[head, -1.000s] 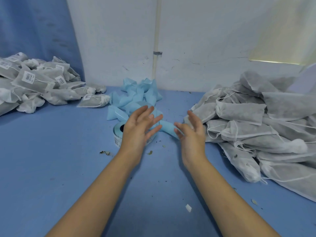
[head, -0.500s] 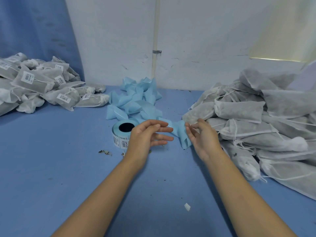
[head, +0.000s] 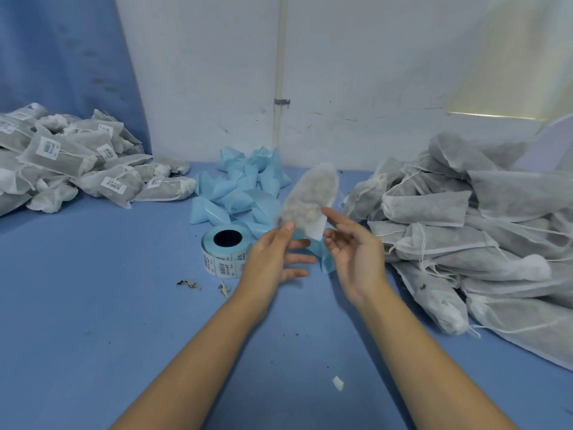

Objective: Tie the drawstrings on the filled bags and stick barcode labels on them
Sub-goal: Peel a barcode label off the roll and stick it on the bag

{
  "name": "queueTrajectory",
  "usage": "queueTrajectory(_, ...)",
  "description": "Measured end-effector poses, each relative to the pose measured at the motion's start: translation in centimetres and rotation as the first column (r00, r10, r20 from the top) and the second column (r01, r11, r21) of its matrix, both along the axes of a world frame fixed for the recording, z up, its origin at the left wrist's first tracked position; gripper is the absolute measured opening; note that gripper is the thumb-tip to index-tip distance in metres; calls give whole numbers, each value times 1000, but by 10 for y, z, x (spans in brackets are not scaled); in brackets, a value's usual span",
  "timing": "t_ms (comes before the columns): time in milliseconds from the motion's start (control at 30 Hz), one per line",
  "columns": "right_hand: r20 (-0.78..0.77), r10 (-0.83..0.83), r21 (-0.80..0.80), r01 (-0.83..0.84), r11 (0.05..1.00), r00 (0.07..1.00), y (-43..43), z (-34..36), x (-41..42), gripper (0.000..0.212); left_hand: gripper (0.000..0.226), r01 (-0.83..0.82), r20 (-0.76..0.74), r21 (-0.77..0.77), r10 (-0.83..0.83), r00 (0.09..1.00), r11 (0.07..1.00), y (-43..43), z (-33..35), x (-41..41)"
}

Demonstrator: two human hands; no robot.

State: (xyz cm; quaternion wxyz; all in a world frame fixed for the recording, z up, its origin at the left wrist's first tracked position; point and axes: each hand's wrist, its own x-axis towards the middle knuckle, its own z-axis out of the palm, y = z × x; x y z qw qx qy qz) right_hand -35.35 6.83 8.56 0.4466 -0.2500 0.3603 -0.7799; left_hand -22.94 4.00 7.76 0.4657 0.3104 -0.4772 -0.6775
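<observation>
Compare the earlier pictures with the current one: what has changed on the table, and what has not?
A blurred filled bag now appears upright between the left hand and right hand, which have risen. Label roll, labelled pile and unlabelled pile stayed put.

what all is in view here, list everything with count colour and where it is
labelled bags: a pile, too many to count, grey-white with white barcode labels, far left of the table
unlabelled bags: a larger pile, grey-white, drawstrings loose, right side
blurred bag: one, grey-white, between the two hands at centre; whether it is gripped cannot be told
label roll: one, light blue with white barcode labels, centre, left of the hands
backing strip scraps: a heap, light blue, behind the roll by the wall
debris bits: a few, grey, in front of the roll
paper scrap: one, white, near edge
table: one, blue
left hand: fingers spread
right hand: fingers open
</observation>
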Motion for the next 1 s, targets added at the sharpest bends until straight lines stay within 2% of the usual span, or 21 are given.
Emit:
queueTrajectory(167,-179,18,39,-11,999,984,5,-7,9,28,21,-222,12,-38,222,975,974,-5,2,-3)
queueTrajectory(233,-326,-12,89,44,995,945,7,-11,10,36,16,-295,29,-78,298,954,952,-5,2,-6)
queueTrajectory(300,-537,-101,93,177,980,837,11,-17,9,57,10,-347,30,-127,353,935,929,-2,1,-9)
queueTrajectory(367,-722,-205,-2,294,956,661,16,-22,11,74,11,-362,47,-191,377,925,912,4,-1,-12)
queueTrajectory(433,-802,-254,-86,315,945,541,18,-27,17,82,12,-339,79,-256,369,926,905,10,-5,-13)
queueTrajectory(467,-805,-275,-116,314,942,526,17,-28,20,81,11,-316,78,-273,349,934,908,13,-7,-13)
queueTrajectory(500,-796,-302,-143,321,936,524,16,-29,22,74,10,-288,62,-280,317,946,916,16,-9,-13)
queueTrajectory(567,-784,-336,-138,382,914,522,12,-28,22,46,17,-243,15,-275,257,966,930,18,-12,-12)
queueTrajectory(600,-760,-330,-97,405,909,560,8,-26,21,27,22,-230,15,-283,244,970,931,18,-14,-11)
queueTrajectory(633,-695,-310,-45,390,920,649,5,-24,20,12,24,-229,41,-308,253,967,924,17,-16,-9)
queueTrajectory(700,-491,-261,20,310,950,831,1,-19,21,16,17,-240,143,-398,318,937,886,14,-20,-7)
queueTrajectory(733,-395,-240,32,274,961,887,-1,-17,24,19,21,-239,187,-447,351,917,862,13,-21,-7)
queueTrajectory(767,-339,-233,35,260,965,912,-1,-16,26,19,28,-233,214,-495,377,901,837,12,-23,-7)
queueTrajectory(867,-311,-256,25,277,961,915,1,-18,29,22,46,-177,266,-573,386,883,800,13,-26,-9)
queueTrajectory(933,-315,-266,25,288,957,911,4,-20,24,24,46,-110,299,-507,294,908,855,14,-28,-11)
queueTrajectory(1000,-297,-249,49,275,960,922,5,-21,20,26,34,-64,291,-420,201,935,905,11,-29,-12)
